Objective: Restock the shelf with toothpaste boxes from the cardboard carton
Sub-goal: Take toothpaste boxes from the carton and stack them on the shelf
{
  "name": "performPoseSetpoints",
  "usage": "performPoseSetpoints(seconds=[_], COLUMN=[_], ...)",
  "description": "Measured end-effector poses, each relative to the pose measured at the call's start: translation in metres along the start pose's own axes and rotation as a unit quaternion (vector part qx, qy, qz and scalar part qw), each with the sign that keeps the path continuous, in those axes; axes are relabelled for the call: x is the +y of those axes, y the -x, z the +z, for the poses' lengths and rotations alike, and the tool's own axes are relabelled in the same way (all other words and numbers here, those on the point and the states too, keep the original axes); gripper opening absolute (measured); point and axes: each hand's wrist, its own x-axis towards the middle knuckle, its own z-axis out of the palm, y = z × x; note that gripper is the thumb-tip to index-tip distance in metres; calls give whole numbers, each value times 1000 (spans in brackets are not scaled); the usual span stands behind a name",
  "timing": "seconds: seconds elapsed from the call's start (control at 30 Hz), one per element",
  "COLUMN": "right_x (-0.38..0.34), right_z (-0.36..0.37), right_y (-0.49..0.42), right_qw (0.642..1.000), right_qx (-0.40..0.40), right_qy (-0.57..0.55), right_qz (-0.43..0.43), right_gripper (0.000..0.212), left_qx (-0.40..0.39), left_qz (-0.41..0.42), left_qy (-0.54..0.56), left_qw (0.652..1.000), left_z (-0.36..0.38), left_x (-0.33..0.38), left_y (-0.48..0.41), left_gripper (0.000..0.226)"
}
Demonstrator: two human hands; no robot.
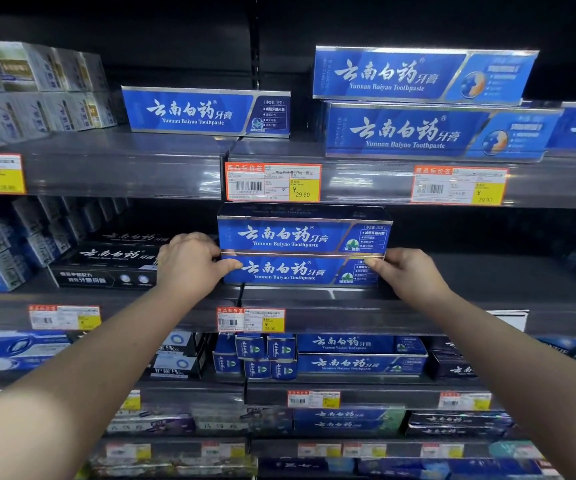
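Both arms reach forward, and the left hand (189, 261) and right hand (408, 271) each clamp one short end of two stacked toothpaste boxes (297, 252), fingers curled round the ends, probably so the pair moves as one block. The stack is at the front lip of the middle shelf (349, 304) (I cannot tell whether it rests there). Black boxes (106, 263) crowd the left hand, so the open room seems to lie rightward and deeper in.

Dim overall, blackest toward twelve o'clock; glare streaks the shelf rail (124, 168); edges bow and blur, perhaps worst near nine o'clock.
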Motion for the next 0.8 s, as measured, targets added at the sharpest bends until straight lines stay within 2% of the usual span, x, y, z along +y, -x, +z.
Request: performPoseSetpoints(seconds=[0.27,0.4,0.53,0.67,0.8], right_x=[-2,-1,-6,-7,6], right_z=[-3,-8,-14,-18,-26], right_y=[4,15,49,99,159], right_qw=[1000,999,994,986,980], right_qx=[4,45,102,138,129], right_qy=[-2,-12,31,91,112], right_qz=[-2,16,11,30,102], right_gripper=[27,52,56,52,55], left_qx=[-1,31,92,-20,-153], left_qz=[7,13,90,167,233], left_qy=[12,77,171,253,231], left_qw=[1000,996,977,953,932], left_z=[-5,-11,-18,-8,21], left_x=[0,-4,2,23,54], left_y=[7,21,47,77,98], left_gripper=[51,63,48,35,42])
